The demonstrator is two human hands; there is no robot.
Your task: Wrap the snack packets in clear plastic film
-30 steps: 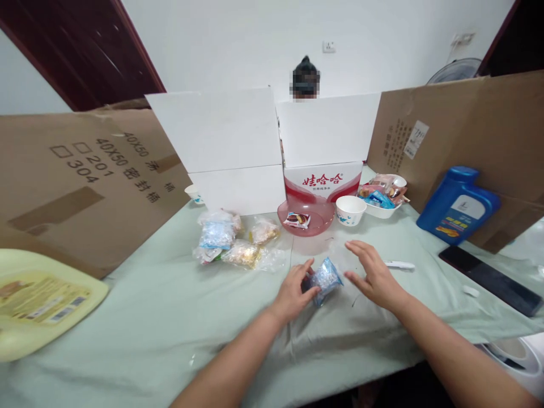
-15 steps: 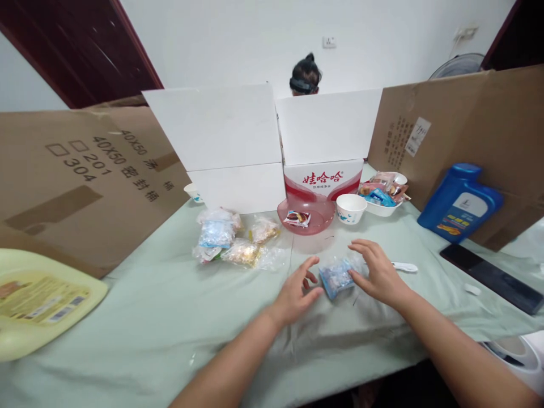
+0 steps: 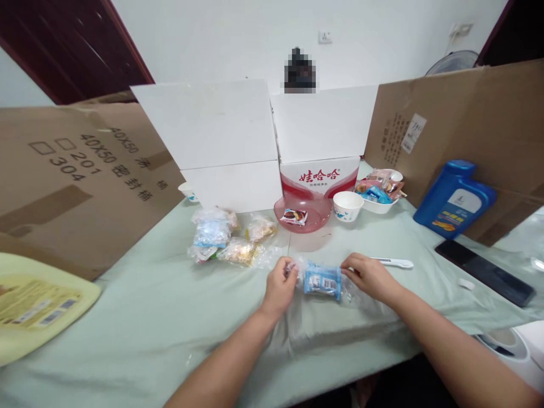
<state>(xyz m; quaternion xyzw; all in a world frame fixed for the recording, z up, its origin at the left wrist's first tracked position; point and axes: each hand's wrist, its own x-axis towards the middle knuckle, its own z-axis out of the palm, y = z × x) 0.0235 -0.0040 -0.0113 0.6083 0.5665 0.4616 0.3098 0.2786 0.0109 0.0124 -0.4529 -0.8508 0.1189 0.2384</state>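
Note:
A blue snack packet (image 3: 322,283) lies on the cloth-covered table, with crinkled clear plastic wrap (image 3: 352,294) around it and past both of its ends. My left hand (image 3: 278,288) is closed on the bunched wrap at the left end. At the packet's upper right corner, the fingertips of my right hand (image 3: 369,276) pinch the wrap; whether they also grip the packet's edge I cannot tell. Behind my right hand is a white-handled knife (image 3: 395,263), its other end partly hidden. Several plastic-wrapped packets (image 3: 212,233) are heaped left of my hands.
Beyond my hands stand a pink bowl (image 3: 312,225) with one small packet, a paper cup (image 3: 347,206) and a white tray (image 3: 378,206) of packets. Cardboard panels (image 3: 232,187) close off the back. A blue bottle (image 3: 457,198) and a phone (image 3: 484,272) lie right, a yellow jug (image 3: 46,300) left.
Both hands, open around the packet before, have closed on the wrap at its two sides. The packet has turned straighter and moved slightly left. The camera view has shifted a little.

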